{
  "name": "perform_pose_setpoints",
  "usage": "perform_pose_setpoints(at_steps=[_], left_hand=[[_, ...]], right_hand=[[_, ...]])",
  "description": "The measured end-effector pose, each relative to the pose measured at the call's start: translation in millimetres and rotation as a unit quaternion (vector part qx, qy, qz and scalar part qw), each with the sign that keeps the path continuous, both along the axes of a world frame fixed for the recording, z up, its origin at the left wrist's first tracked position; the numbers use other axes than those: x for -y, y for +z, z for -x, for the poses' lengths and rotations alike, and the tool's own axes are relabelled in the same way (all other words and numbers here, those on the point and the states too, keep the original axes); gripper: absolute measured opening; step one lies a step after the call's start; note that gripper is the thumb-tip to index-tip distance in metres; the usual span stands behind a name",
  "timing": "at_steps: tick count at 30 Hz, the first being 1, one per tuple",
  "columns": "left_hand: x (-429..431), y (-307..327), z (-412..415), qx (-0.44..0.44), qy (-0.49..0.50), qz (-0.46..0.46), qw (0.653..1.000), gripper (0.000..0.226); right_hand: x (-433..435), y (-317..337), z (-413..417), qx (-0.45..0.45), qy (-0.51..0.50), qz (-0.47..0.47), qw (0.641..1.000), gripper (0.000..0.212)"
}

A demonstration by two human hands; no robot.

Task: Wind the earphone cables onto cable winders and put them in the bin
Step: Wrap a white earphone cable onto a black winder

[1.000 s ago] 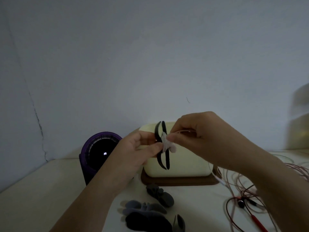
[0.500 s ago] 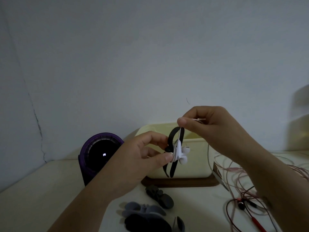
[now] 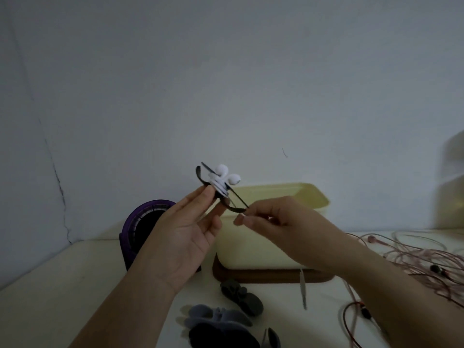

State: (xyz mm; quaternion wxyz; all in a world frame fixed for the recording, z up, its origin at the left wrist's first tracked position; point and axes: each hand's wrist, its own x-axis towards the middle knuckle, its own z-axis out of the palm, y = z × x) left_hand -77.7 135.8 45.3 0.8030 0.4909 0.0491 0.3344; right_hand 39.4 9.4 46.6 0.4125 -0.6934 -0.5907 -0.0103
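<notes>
My left hand [image 3: 187, 231] holds a black cable winder [image 3: 218, 190] up in front of the cream bin [image 3: 281, 197]. White earphones [image 3: 227, 175] are wound on the winder, with both buds sticking out at its top. My right hand [image 3: 281, 222] pinches the winder's lower black flap near the bin's front rim. Several spare grey and black winders [image 3: 226, 322] lie on the table below my hands. Loose pink and red earphone cables [image 3: 414, 259] are spread on the right.
The bin stands on a brown wooden tray [image 3: 271, 277] against the wall. A purple round device [image 3: 145, 222] stands left of it. A thin metal tool [image 3: 303, 287] lies in front of the tray. A pale object [image 3: 452, 184] sits at the far right edge.
The winder with the white earphones has turned and risen, so the buds now point up. My right hand has dropped from above the winder to its lower flap.
</notes>
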Motion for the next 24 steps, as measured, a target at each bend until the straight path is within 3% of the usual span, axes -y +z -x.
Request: perform_pose_setpoints(at_steps=[3,8,14,17,20,24], left_hand=[[-5,-2,0,-0.024,0.032,0.001,0.999,0.034],[-4,-2,0,-0.079,0.085,-0.121,0.986,0.027],[-3,-5,0,-0.159,0.196,-0.316,0.914,0.023],[2,-4,3,-0.205,0.144,-0.404,0.880,0.032],[7,-4,4,-0.184,0.098,-0.429,0.879,0.024],[10,-1,7,-0.182,0.056,-0.450,0.872,0.025]], right_hand=[[4,2,5,0.049,-0.010,0.029,0.998,0.024],[9,5,5,0.129,-0.043,0.044,0.990,0.026],[16,17,7,0.184,-0.061,-0.007,0.981,0.035],[23,26,4,0.175,-0.077,-0.028,0.981,0.028],[32,32,-2,0.153,-0.076,-0.060,0.983,0.008],[36,34,-8,0.130,-0.070,-0.074,0.986,0.013]])
